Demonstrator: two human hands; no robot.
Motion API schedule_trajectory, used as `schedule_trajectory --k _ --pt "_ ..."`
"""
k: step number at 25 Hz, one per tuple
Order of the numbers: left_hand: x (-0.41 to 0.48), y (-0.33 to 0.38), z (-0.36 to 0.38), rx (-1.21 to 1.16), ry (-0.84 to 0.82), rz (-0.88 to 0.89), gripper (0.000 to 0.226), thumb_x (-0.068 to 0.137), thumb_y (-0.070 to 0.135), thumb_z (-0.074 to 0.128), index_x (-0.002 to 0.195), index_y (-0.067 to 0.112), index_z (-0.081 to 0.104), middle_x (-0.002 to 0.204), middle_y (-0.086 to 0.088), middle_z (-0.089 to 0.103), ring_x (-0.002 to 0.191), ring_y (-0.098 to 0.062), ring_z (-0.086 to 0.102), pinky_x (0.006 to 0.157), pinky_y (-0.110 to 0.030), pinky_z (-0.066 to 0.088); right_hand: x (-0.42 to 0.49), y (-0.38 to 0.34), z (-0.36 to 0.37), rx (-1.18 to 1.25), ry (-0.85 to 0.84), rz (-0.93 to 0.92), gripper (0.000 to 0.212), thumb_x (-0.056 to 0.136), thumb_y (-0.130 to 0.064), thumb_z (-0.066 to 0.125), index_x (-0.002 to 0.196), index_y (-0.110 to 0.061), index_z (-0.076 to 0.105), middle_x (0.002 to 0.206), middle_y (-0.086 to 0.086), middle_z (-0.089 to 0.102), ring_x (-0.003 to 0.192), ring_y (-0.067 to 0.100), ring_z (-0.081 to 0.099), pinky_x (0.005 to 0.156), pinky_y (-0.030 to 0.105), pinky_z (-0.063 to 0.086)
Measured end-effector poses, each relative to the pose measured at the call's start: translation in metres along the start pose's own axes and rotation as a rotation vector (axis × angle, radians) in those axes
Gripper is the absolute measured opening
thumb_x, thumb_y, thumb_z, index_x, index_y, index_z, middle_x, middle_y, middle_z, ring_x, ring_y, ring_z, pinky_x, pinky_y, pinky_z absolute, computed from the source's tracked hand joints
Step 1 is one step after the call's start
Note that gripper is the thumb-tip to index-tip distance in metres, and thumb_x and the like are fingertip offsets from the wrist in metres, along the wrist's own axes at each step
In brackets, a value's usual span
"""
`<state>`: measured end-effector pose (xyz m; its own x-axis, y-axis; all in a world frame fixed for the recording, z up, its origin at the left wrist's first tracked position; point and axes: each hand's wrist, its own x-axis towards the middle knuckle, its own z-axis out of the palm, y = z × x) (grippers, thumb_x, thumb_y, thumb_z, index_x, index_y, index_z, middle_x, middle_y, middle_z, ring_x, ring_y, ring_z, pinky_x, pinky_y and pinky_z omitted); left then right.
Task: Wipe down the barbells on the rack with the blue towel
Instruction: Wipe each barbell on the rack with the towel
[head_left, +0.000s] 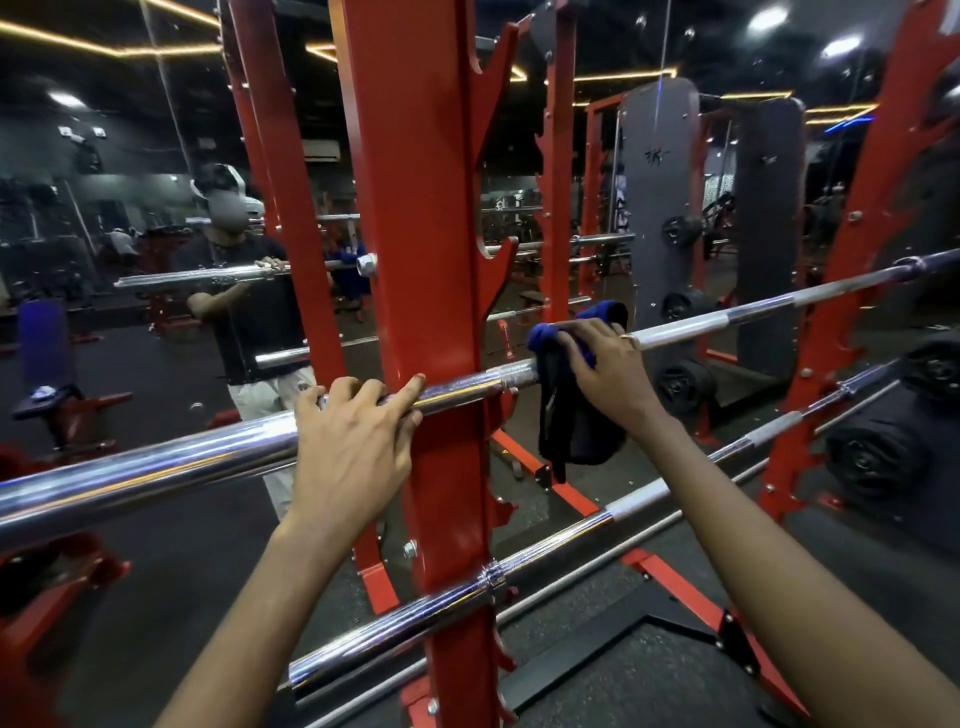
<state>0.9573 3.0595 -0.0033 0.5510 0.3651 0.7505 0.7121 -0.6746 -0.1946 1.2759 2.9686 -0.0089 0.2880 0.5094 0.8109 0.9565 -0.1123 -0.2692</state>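
- The low barbell is closest. It is shiny silver, thick at the near end and thin farther on. It sits on the red rack and runs from the bottom left up to the right.
- The top barbell is just above it. It is shiny silver too, with a fat end on the left and a thin, rough grey part on the right. It lies almost flat across the rack, going up a little to the right.
- The left hand is on the fat end, right beside the red post. Its fingers curl over the bar.
- The right hand is on the other side of the post. It holds the blue towel on the thin part, with its fingers bent around towel and bar.
- The towel is bright blue on top. A dark part hangs down under the bar.
- Black weight plates sit far off on the right.
- A mirror is behind the rack.
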Motion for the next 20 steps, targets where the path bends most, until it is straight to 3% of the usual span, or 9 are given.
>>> schedule_trajectory --k 2,3,6,8,12,15,20 --pt "-0.001 0.000 0.000 0.008 -0.006 0.006 0.046 0.096 0.044 0.044 0.136 0.031 0.062 0.091 0.002 0.068 0.097 -0.028 0.059 0.090 -0.049 0.036 0.019 0.006 -0.003 0.142 0.092 0.187 0.029 0.092 -0.033 0.062 0.117 -0.019 0.058 0.114 0.001 0.061 0.100 0.024 0.061 0.092 0.042 0.050" --pt "-0.001 0.002 0.000 0.002 -0.007 0.009 0.046 0.096 0.044 0.044 0.135 0.030 0.063 0.092 0.001 0.068 0.098 -0.029 0.059 0.090 -0.049 0.036 0.028 0.008 -0.007 0.160 0.128 0.281 0.036 0.088 -0.026 0.070 0.117 -0.015 0.053 0.116 0.004 0.053 0.097 0.022 0.058 0.089 0.039 0.050" --pt "0.000 0.005 0.000 -0.067 0.013 -0.042 0.047 0.093 0.046 0.046 0.130 0.026 0.067 0.108 -0.003 0.071 0.110 -0.032 0.060 0.099 -0.053 0.034 0.049 0.014 -0.014 -0.068 0.148 0.421 0.042 0.082 -0.024 0.079 0.110 -0.010 0.051 0.118 0.011 0.043 0.097 0.031 0.056 0.086 0.043 0.052" --pt "0.002 0.012 0.000 -0.141 0.031 -0.062 0.048 0.095 0.045 0.044 0.130 0.022 0.066 0.122 -0.006 0.069 0.117 -0.031 0.060 0.108 -0.052 0.030 0.051 0.007 -0.013 -0.217 0.103 0.369 0.026 0.090 -0.033 0.072 0.099 -0.010 0.062 0.111 0.014 0.055 0.100 0.037 0.059 0.087 0.048 0.051" --pt "0.013 0.056 0.011 -0.190 -0.080 0.064 0.053 0.098 0.049 0.038 0.141 0.023 0.056 0.141 -0.009 0.060 0.125 -0.036 0.056 0.110 -0.052 0.035 0.019 -0.008 -0.001 -0.182 0.080 0.173 0.060 0.104 -0.059 0.036 0.081 -0.015 0.072 0.092 0.007 0.068 0.093 0.033 0.061 0.088 0.044 0.042" --pt "0.027 0.081 0.026 -0.130 -0.164 0.110 0.059 0.101 0.053 0.038 0.153 0.025 0.041 0.155 -0.006 0.046 0.134 -0.036 0.048 0.111 -0.059 0.031 -0.002 0.004 -0.004 -0.244 0.030 0.005 0.059 0.096 -0.075 0.035 0.092 -0.025 0.064 0.096 -0.006 0.061 0.098 0.019 0.052 0.092 0.041 0.038" --pt "0.033 0.089 0.036 -0.136 -0.163 0.057 0.064 0.099 0.059 0.027 0.154 0.026 0.037 0.152 -0.002 0.048 0.132 -0.032 0.048 0.108 -0.057 0.028 0.015 0.043 0.000 -0.157 0.115 -0.103 0.036 0.096 -0.051 0.052 0.094 -0.018 0.067 0.091 -0.002 0.062 0.088 0.026 0.057 0.082 0.041 0.043"
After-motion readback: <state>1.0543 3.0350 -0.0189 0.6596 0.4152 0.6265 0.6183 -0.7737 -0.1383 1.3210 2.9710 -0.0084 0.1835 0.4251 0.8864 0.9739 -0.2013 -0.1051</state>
